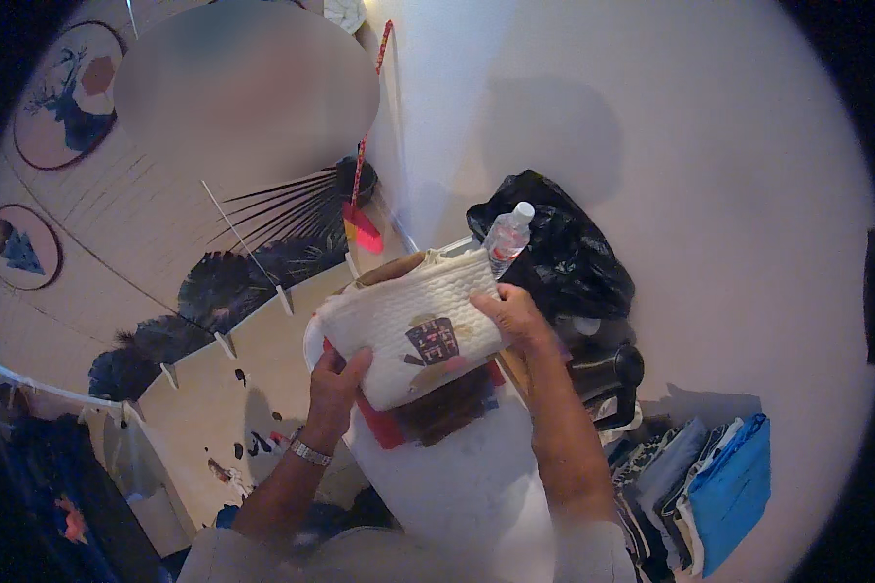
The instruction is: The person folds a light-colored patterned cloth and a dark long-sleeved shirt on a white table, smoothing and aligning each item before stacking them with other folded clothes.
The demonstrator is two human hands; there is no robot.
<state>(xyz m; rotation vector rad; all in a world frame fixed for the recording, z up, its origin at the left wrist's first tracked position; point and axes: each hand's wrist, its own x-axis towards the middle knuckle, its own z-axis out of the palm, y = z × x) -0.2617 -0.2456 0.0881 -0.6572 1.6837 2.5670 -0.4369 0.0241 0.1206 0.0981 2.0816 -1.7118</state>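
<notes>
Before me a folded cream-white quilted-knit garment [386, 321] is held up, its front bearing a dark checked motif of a bowl-like shape. My left hand [337, 382] grips its lower left corner, the thumb on top; a metal-band watch sits on that wrist. My right hand [514, 317] pinches the right end, thumb over the cloth. Under the garment, a dark brown and red folded cloth [445, 415] lies on a white tabletop [467, 488]. The fingers beneath the garment are mostly hidden.
Beyond my right hand stand a clear plastic bottle [509, 237] with a white cap and a black plastic bag [583, 255]. Nearer are a dark kettle [616, 379] and a stack of folded clothes [689, 488]. At left is a pale panel [262, 350] with white clips.
</notes>
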